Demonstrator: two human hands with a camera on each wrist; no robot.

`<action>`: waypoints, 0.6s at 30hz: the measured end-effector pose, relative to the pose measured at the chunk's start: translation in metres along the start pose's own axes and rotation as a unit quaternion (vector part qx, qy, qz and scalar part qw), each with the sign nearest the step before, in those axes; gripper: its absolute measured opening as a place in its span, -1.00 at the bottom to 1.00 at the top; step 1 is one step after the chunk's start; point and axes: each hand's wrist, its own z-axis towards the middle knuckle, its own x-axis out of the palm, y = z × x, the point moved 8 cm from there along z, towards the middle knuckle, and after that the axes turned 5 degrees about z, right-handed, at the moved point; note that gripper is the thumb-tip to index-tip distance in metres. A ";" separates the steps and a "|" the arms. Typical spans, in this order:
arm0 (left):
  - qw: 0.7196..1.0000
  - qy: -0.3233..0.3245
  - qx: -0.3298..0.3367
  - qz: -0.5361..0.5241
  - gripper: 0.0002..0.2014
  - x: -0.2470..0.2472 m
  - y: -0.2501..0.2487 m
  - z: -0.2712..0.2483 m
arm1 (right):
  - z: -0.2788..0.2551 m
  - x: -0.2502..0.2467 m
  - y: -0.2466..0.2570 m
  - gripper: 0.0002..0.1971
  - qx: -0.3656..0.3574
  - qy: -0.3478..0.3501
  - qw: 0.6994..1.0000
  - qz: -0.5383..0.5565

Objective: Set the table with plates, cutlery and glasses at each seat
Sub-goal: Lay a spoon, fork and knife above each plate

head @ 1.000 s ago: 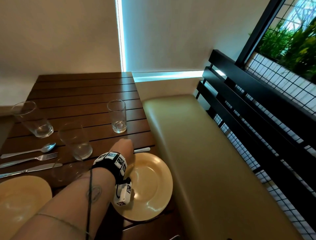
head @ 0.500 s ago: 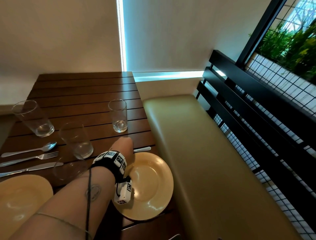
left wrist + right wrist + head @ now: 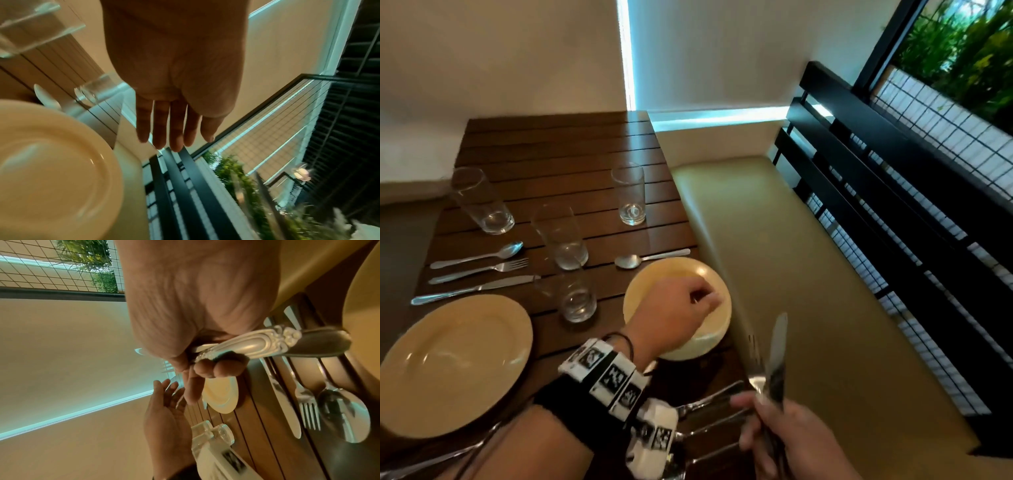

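The right-hand cream plate [image 3: 709, 339] lies at the table's right edge, with a spoon [image 3: 633, 261] just beyond it. My left hand [image 3: 702, 301] hovers over this plate, fingers straight and holding nothing [image 3: 174, 138]. Lower right, off the table's edge, my right hand [image 3: 774, 421] grips a knife [image 3: 777, 349] and a fork [image 3: 755, 356] upright by their handles; the ornate handle [image 3: 257, 344] shows in the right wrist view. Another cream plate [image 3: 448, 363] lies at the left with a knife [image 3: 472, 289], fork [image 3: 479, 269] and spoon [image 3: 479, 255] beyond it. Several glasses stand mid-table, one [image 3: 630, 195] beyond the right plate.
A padded bench [image 3: 808, 274] runs along the table's right side, backed by a black slatted rail [image 3: 893, 205]. More cutlery [image 3: 709, 407] lies at the near edge under my left wrist. The far half of the wooden table [image 3: 558, 144] is bare.
My left hand has let go of the spoon beyond the right plate and drawn back over the plate. My right hand has come into view holding a knife and fork.
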 end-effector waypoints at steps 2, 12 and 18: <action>0.989 0.078 -0.048 -0.116 -0.72 0.018 -0.004 -0.036 | 0.002 0.012 -0.001 -0.68 -0.023 -0.004 0.999 0.025; 0.885 0.031 -0.193 -0.422 -0.81 0.033 0.006 -0.105 | -0.006 0.047 -0.005 -0.66 -0.025 0.069 0.997 -0.033; 0.908 -0.065 -0.216 -0.352 -0.90 0.000 0.029 -0.103 | -0.015 0.052 -0.005 -0.73 -0.010 0.088 0.991 -0.104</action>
